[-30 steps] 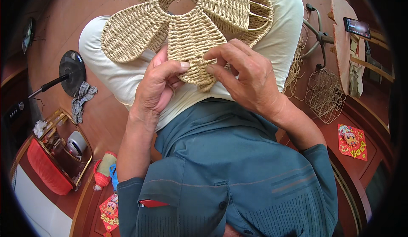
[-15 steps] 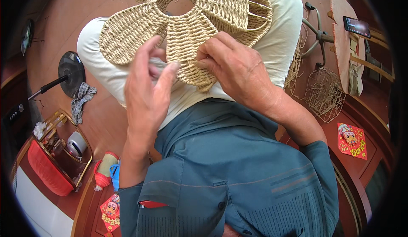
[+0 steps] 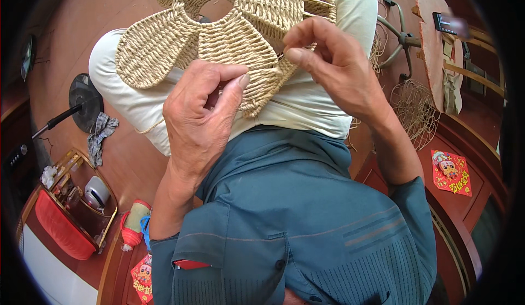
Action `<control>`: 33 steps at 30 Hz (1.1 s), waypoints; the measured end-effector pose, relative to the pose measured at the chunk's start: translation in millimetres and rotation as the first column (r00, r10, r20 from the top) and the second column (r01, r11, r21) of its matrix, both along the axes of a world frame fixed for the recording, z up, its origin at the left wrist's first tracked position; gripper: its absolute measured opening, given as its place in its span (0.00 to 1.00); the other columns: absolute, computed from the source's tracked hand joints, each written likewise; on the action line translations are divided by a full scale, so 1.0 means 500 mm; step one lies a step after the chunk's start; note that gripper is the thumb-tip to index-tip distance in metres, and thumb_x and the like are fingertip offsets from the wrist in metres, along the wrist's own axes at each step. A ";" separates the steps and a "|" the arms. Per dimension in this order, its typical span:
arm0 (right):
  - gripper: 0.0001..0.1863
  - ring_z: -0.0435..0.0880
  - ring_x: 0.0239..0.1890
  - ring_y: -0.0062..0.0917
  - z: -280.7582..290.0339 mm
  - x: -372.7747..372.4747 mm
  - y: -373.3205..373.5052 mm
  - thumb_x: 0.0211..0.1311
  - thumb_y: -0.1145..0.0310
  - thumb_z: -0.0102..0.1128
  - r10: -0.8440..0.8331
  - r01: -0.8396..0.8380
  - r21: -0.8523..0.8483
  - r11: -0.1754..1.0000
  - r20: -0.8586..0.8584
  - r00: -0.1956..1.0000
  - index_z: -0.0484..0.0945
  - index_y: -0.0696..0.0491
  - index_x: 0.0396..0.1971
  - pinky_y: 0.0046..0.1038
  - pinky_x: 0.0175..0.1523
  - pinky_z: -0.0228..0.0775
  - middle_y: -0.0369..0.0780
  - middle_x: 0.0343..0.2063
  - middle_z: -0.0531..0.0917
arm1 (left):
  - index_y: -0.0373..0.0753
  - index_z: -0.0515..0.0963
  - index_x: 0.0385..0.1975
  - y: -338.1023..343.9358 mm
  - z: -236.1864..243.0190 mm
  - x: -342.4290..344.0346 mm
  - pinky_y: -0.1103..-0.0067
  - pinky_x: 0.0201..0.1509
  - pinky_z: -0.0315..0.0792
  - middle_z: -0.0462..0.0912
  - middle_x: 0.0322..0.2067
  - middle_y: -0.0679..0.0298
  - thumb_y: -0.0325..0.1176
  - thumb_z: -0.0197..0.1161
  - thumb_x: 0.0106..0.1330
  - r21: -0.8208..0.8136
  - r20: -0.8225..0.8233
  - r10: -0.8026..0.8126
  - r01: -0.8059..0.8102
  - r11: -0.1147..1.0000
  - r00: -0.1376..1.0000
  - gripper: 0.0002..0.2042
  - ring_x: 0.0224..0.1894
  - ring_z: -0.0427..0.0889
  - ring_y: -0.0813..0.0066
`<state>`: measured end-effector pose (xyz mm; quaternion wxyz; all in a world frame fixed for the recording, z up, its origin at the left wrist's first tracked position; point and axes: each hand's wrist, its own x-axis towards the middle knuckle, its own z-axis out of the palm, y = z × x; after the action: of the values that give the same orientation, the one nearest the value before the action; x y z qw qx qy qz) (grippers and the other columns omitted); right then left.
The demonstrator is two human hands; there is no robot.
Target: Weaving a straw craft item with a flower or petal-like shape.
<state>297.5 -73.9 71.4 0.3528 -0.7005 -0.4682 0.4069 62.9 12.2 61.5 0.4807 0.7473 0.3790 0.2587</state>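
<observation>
At the near left I have a red padded cushion [image 3: 64, 227] along the edge of an open box [image 3: 112, 221] that holds a silver appliance [image 3: 97, 192]. Farther off stands a black round base [image 3: 85, 112] with a pole, and a checked cloth [image 3: 100, 135] lies just beside it on the reddish floor [image 3: 57, 102]. Going right, a red and pale green container [image 3: 134, 223] is next to a blue strap [image 3: 145, 229], and nearer me is a red paper card [image 3: 142, 279]. Across my white trousers [image 3: 320, 105] lies the straw-coloured woven piece [image 3: 232, 39], its petal shapes spreading from a round opening toward the far side. My left hand [image 3: 198, 105] is over the left edge of its near petal, thumb and forefinger narrow, tips nearly meeting; I can't tell whether a strand is between them. My right hand [image 3: 334, 64] is at that petal's right edge, thumb and forefinger also narrow, beside something thin and dark, too small to make out; I can't tell if I'm gripping it. Farther right lies a tangle of wiry cord [image 3: 414, 113], then a pinkish board [image 3: 429, 48] with a phone [image 3: 445, 24] on it, partly blurred, and nearer, another red card [image 3: 451, 172].
</observation>
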 end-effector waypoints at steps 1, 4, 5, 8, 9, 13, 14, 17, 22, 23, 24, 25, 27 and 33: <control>0.10 0.78 0.35 0.13 0.000 -0.003 0.000 0.76 0.68 0.68 -0.003 0.003 -0.001 1.000 0.000 1.000 0.84 0.56 0.50 0.21 0.43 0.75 0.32 0.36 0.84 | 0.37 0.89 0.44 -0.001 0.003 0.000 0.82 0.36 0.74 0.85 0.34 0.65 0.22 0.74 0.69 -0.001 0.000 -0.003 0.003 1.000 1.000 0.07 0.30 0.80 0.81; 0.15 0.91 0.42 0.30 -0.002 -0.015 0.002 0.73 0.72 0.64 0.071 -0.069 -0.025 0.997 0.088 0.994 0.81 0.58 0.57 0.33 0.49 0.82 0.41 0.40 0.90 | 0.38 0.88 0.40 -0.004 0.006 -0.002 0.76 0.34 0.75 0.82 0.32 0.63 0.20 0.73 0.66 0.142 -0.129 -0.003 0.021 0.990 0.992 0.07 0.28 0.81 0.74; 0.18 0.92 0.48 0.41 -0.008 -0.015 0.001 0.73 0.73 0.61 0.105 -0.102 -0.044 0.994 0.080 0.991 0.79 0.60 0.59 0.40 0.53 0.83 0.47 0.42 0.91 | 0.37 0.87 0.40 -0.006 0.000 -0.004 0.76 0.35 0.75 0.83 0.33 0.63 0.21 0.73 0.66 0.266 -0.175 0.012 0.035 0.963 0.984 0.06 0.30 0.82 0.74; 0.19 0.92 0.47 0.44 -0.025 -0.018 0.002 0.73 0.72 0.59 0.166 -0.164 -0.024 0.986 0.140 0.976 0.79 0.62 0.60 0.41 0.54 0.82 0.49 0.42 0.91 | 0.37 0.86 0.39 -0.010 -0.014 -0.001 0.74 0.36 0.76 0.83 0.33 0.62 0.21 0.74 0.66 0.445 -0.234 0.027 0.082 0.892 0.972 0.06 0.32 0.83 0.70; 0.19 0.92 0.47 0.44 -0.024 -0.019 0.004 0.73 0.72 0.59 0.164 -0.162 -0.025 0.987 0.143 0.976 0.79 0.62 0.60 0.41 0.54 0.82 0.49 0.42 0.91 | 0.37 0.85 0.37 -0.011 -0.017 0.002 0.71 0.36 0.76 0.82 0.32 0.62 0.21 0.73 0.65 0.503 -0.251 0.025 0.109 0.857 0.968 0.05 0.32 0.83 0.67; 0.22 0.91 0.42 0.45 -0.031 -0.016 0.008 0.73 0.72 0.57 0.177 -0.175 -0.034 0.984 0.079 0.981 0.77 0.64 0.63 0.41 0.51 0.83 0.51 0.42 0.90 | 0.38 0.83 0.36 -0.012 -0.017 0.010 0.69 0.37 0.77 0.82 0.32 0.62 0.20 0.74 0.63 0.587 -0.271 0.079 0.099 0.804 0.959 0.07 0.32 0.84 0.64; 0.22 0.92 0.38 0.43 -0.034 -0.016 0.008 0.73 0.72 0.56 0.181 -0.180 -0.034 0.983 0.065 0.981 0.76 0.64 0.64 0.41 0.49 0.83 0.50 0.42 0.90 | 0.38 0.83 0.36 -0.011 -0.017 0.010 0.68 0.37 0.76 0.81 0.32 0.61 0.20 0.74 0.63 0.582 -0.261 0.072 0.098 0.808 0.963 0.07 0.32 0.83 0.63; 0.24 0.91 0.29 0.35 -0.013 -0.021 0.011 0.73 0.74 0.53 0.130 -0.141 -0.149 0.979 -0.080 0.988 0.74 0.65 0.65 0.38 0.41 0.84 0.49 0.42 0.90 | 0.39 0.83 0.36 -0.019 -0.016 0.012 0.68 0.37 0.76 0.79 0.31 0.61 0.21 0.74 0.62 0.597 -0.285 0.056 0.131 0.792 0.957 0.08 0.33 0.82 0.62; 0.25 0.89 0.24 0.28 -0.015 -0.024 0.013 0.72 0.77 0.50 0.114 -0.139 -0.139 0.981 -0.174 0.978 0.73 0.66 0.67 0.33 0.36 0.83 0.48 0.40 0.89 | 0.40 0.82 0.35 -0.029 -0.018 0.025 0.66 0.38 0.75 0.77 0.30 0.61 0.23 0.74 0.62 0.582 -0.303 0.029 0.160 0.797 0.953 0.07 0.33 0.81 0.60; 0.25 0.89 0.25 0.28 -0.014 -0.024 0.014 0.72 0.77 0.49 0.117 -0.144 -0.141 0.980 -0.182 0.976 0.72 0.66 0.68 0.33 0.36 0.83 0.47 0.40 0.88 | 0.40 0.82 0.35 -0.027 -0.019 0.029 0.65 0.38 0.75 0.77 0.30 0.61 0.23 0.74 0.63 0.566 -0.296 0.015 0.163 0.808 0.955 0.07 0.33 0.81 0.60; 0.25 0.89 0.25 0.28 -0.014 -0.025 0.014 0.72 0.77 0.49 0.118 -0.144 -0.141 0.979 -0.181 0.976 0.72 0.66 0.68 0.33 0.36 0.83 0.47 0.40 0.88 | 0.40 0.82 0.35 -0.024 -0.021 0.033 0.65 0.39 0.75 0.78 0.30 0.61 0.23 0.74 0.63 0.551 -0.290 0.001 0.166 0.818 0.957 0.07 0.33 0.81 0.60; 0.26 0.88 0.24 0.28 -0.014 -0.025 0.013 0.72 0.78 0.48 0.110 -0.137 -0.139 0.981 -0.185 0.976 0.72 0.66 0.68 0.33 0.36 0.83 0.48 0.40 0.88 | 0.40 0.82 0.35 -0.022 -0.023 0.037 0.65 0.39 0.75 0.78 0.30 0.61 0.23 0.74 0.63 0.551 -0.287 0.001 0.164 0.818 0.958 0.07 0.33 0.81 0.60; 0.26 0.88 0.24 0.28 -0.015 -0.025 0.013 0.72 0.78 0.48 0.104 -0.131 -0.137 0.982 -0.189 0.977 0.72 0.67 0.68 0.33 0.36 0.83 0.48 0.40 0.88 | 0.40 0.82 0.35 -0.019 -0.026 0.042 0.64 0.39 0.75 0.78 0.31 0.61 0.24 0.73 0.63 0.484 -0.255 -0.024 0.149 0.863 0.967 0.06 0.34 0.81 0.60; 0.27 0.87 0.24 0.27 -0.019 -0.021 0.011 0.72 0.78 0.47 0.100 -0.135 -0.142 0.981 -0.229 0.968 0.71 0.66 0.70 0.32 0.36 0.83 0.47 0.41 0.87 | 0.40 0.77 0.35 -0.018 0.000 0.019 0.65 0.40 0.78 0.75 0.35 0.61 0.26 0.72 0.63 0.544 -0.437 -0.009 0.272 0.794 0.900 0.08 0.39 0.81 0.60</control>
<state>286.9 -68.5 61.8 0.3218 -0.6474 -0.4337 0.5378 72.3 3.1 61.7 0.1506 0.9233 0.3136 0.1629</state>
